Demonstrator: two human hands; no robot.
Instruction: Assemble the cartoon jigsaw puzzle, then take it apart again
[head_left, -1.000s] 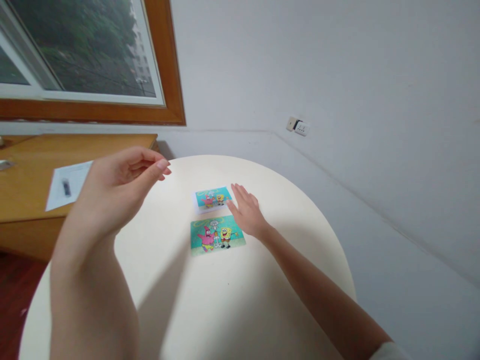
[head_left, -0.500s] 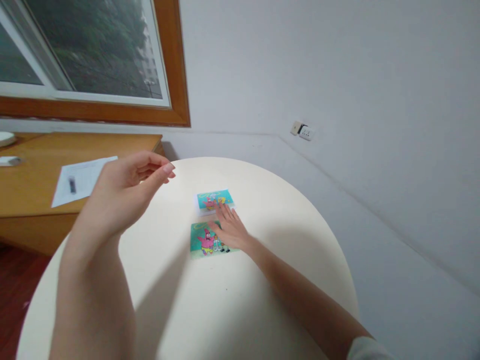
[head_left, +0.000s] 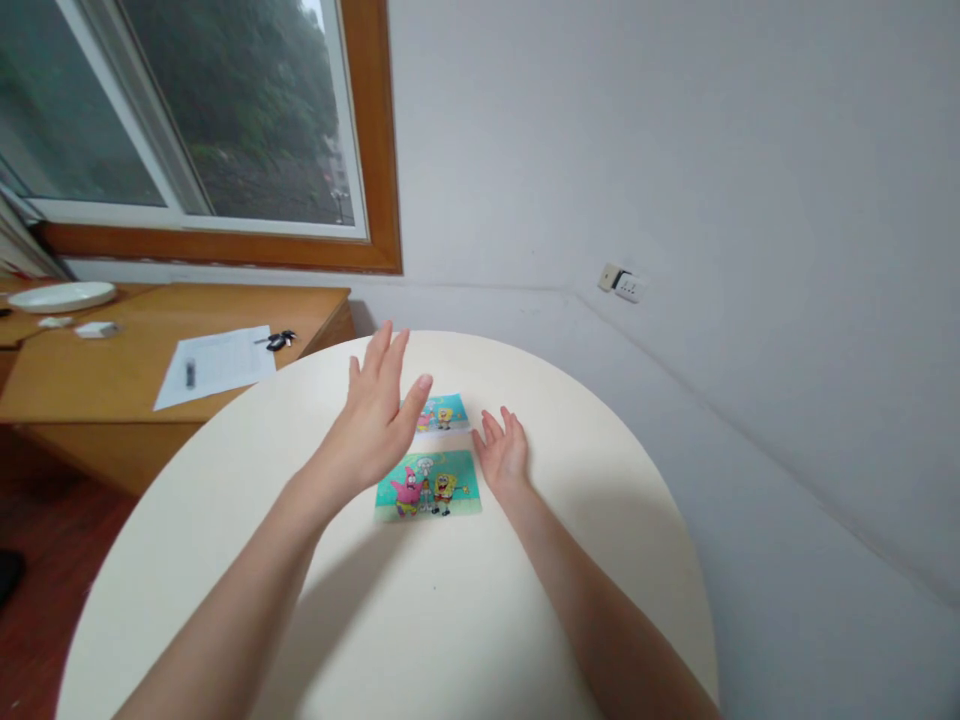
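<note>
Lying between left grip (head_left: pixel 376 425) and right grip (head_left: pixel 505 455), both wide: nearer cartoon picture (head_left: pixel 427 488).

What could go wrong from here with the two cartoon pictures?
1. The left hand hides the left part of the far picture; a misalignment there could go unseen.
2. The right hand is close to the right edges; a sideways brush might skew the near picture.
3. Both pictures look thin and flat; either might slide if bumped.
</note>
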